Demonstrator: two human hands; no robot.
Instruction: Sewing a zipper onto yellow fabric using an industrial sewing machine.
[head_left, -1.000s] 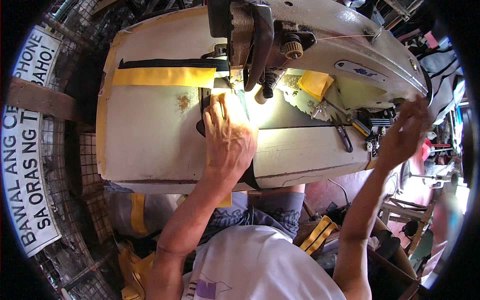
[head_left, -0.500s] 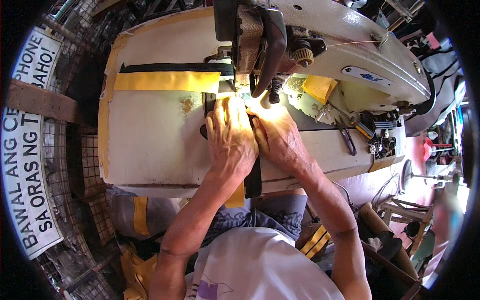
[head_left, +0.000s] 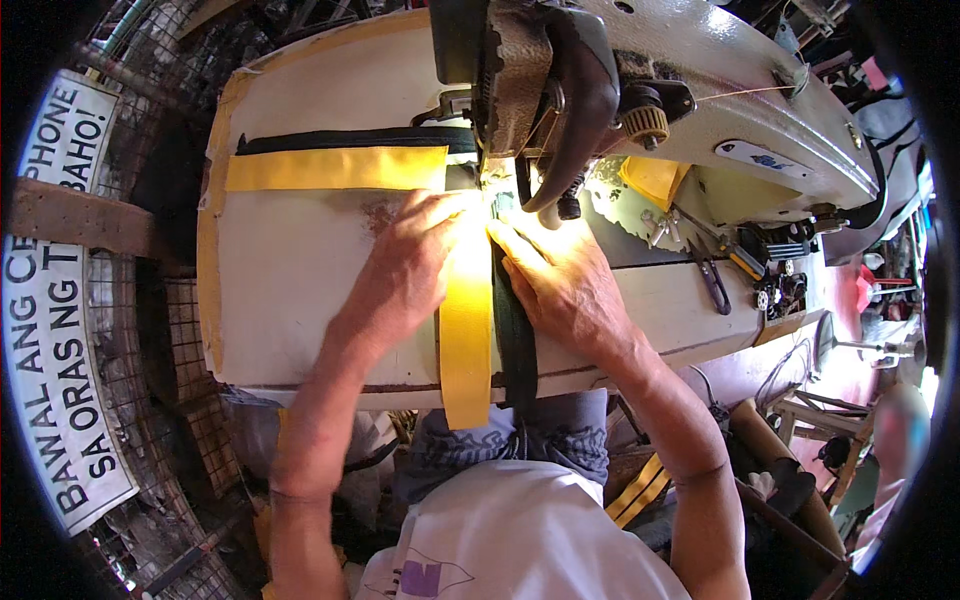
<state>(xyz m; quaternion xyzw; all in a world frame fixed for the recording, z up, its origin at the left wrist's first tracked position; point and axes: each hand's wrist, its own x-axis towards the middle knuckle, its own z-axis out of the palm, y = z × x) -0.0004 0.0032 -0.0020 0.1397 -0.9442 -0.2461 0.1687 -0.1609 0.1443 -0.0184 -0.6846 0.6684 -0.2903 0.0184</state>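
Yellow strip (head_left: 466, 345) beside black strip (head_left: 515, 345), running from sewing machine (head_left: 690, 95) past near edge of table (head_left: 290, 275); seemingly lining up for stitching. Next, probably calls for even guiding. Fingers of left hand (head_left: 400, 280) together, of right hand (head_left: 570, 285) against black strip; cannot tell grip through glare.

Wire-mesh wall (head_left: 184, 318) L w/ white sign (head_left: 80, 375), brown beam (head_left: 85, 217).
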